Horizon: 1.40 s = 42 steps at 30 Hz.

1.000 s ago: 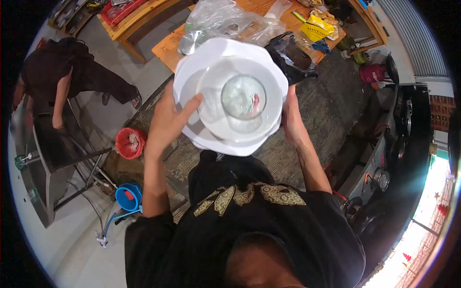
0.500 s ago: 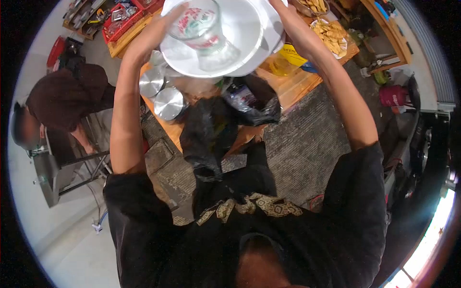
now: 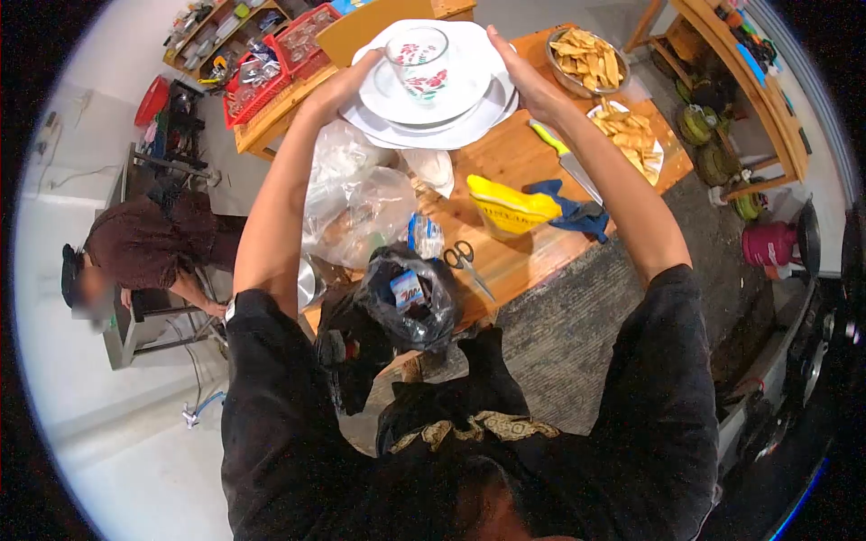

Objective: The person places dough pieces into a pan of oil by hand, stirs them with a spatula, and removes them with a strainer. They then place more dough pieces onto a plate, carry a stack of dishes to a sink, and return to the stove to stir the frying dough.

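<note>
A stack of white plates is held out at arm's length above a wooden table. My left hand grips the stack's left rim and my right hand grips its right rim. On the top plate stands an upright clear glass printed with red flowers. Both arms are stretched forward over the table.
On the table lie clear plastic bags, a black bag, scissors, a yellow packet, a blue cloth, a knife and two dishes of fried pieces. Another person bends at the left. Red crates stand behind.
The plates with the glass have gone from close to my chest to far out over the table. More of the table has come into view, and the stack is level again.
</note>
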{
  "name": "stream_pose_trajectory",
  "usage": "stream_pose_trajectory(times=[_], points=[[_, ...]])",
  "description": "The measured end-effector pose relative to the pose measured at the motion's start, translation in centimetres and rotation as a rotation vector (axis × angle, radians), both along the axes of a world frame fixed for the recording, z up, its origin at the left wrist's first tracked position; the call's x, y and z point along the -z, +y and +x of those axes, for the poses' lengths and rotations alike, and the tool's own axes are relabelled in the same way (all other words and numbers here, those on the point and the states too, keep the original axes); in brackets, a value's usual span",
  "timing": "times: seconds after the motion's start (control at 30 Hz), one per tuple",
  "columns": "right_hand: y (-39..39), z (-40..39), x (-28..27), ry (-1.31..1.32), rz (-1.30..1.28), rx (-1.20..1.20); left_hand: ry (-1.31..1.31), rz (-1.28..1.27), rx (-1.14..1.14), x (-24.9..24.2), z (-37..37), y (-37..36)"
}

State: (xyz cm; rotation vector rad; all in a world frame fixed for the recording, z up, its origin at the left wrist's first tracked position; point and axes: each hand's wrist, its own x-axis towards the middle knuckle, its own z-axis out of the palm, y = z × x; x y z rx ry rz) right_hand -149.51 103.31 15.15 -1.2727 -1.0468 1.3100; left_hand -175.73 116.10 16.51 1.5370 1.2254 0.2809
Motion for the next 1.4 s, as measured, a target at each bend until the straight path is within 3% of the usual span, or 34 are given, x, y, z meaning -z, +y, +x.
stream_pose_trajectory(times=[0.03,0.1,0.2,0.23,0.27,0.3,0.43,0.57,0.67,0.73,0.83,0.9,1.0,1.07,1.1,1.13,1.17,1.2,1.23,1.27,1.3,1.33,1.4], points=[[1.0,0.9,0.4,-0.021,-0.024,0.015,0.094,0.141,-0.030,0.0,1.1,-0.1],[2.9,2.3,1.3,-0.197,0.051,0.076,0.049,0.162,-0.023,0.7,3.1,0.7],[7.7,5.5,5.2,-0.262,0.022,0.107,0.048,0.147,-0.042,3.6,5.2,4.1],[6.3,4.5,2.7,-0.163,0.032,0.097,0.072,0.171,-0.063,4.9,5.8,5.1],[7.4,5.0,3.8,-0.171,0.036,0.106,0.097,0.192,-0.082,6.1,6.4,6.1],[8.8,5.7,5.5,-0.175,0.035,0.115,0.077,0.097,-0.083,7.2,6.7,6.9],[13.7,7.8,13.1,-0.096,0.066,0.068,0.166,0.167,-0.173,14.1,7.1,9.7],[15.9,7.1,21.9,-0.019,-0.014,0.117,0.011,0.134,-0.078,16.9,6.4,7.1],[15.5,4.8,24.4,0.128,0.005,0.117,0.100,-0.012,-0.123,21.4,4.7,7.6],[16.0,3.9,27.0,0.186,0.086,0.129,-0.058,-0.222,-0.216,25.5,3.3,8.4],[15.1,4.1,25.7,0.001,-0.056,0.126,-0.264,-0.416,-0.129,29.4,1.2,10.6],[13.1,3.4,21.4,-0.050,-0.071,0.118,-0.270,-0.404,-0.196,27.8,1.2,9.0],[13.1,2.8,22.7,-0.100,-0.056,0.063,-0.134,-0.300,-0.196,29.6,-0.2,9.2],[12.9,3.3,22.8,-0.434,-0.183,0.027,-0.208,-0.281,-0.288,27.4,0.4,6.2],[13.4,4.0,22.9,-0.660,-0.272,-0.036,-0.116,-0.183,-0.260,29.4,-0.9,7.6],[13.4,5.1,22.5,-0.850,-0.128,-0.007,0.001,-0.106,-0.199,29.0,-1.7,8.2],[12.8,5.6,21.1,-0.828,-0.045,0.087,0.120,-0.030,-0.140,28.7,-2.4,8.9],[12.2,6.0,19.8,-0.808,0.041,0.177,0.254,0.032,-0.047,24.2,-2.0,8.9],[10.4,5.7,17.0,-0.573,0.069,0.320,0.381,0.096,0.056,21.3,-1.5,8.6],[8.5,5.6,14.8,-0.339,0.099,0.472,0.276,0.564,-0.028,20.6,-2.1,8.0],[7.3,5.9,13.9,-0.296,0.234,0.420,0.263,1.062,0.281,19.7,-3.7,10.3],[4.5,4.5,9.4,-0.357,0.263,0.425,0.156,0.873,0.046,14.3,-1.7,7.5],[1.0,1.7,4.3,-0.061,0.214,0.308,-0.033,0.879,-0.152,1.6,3.2,-2.6]])
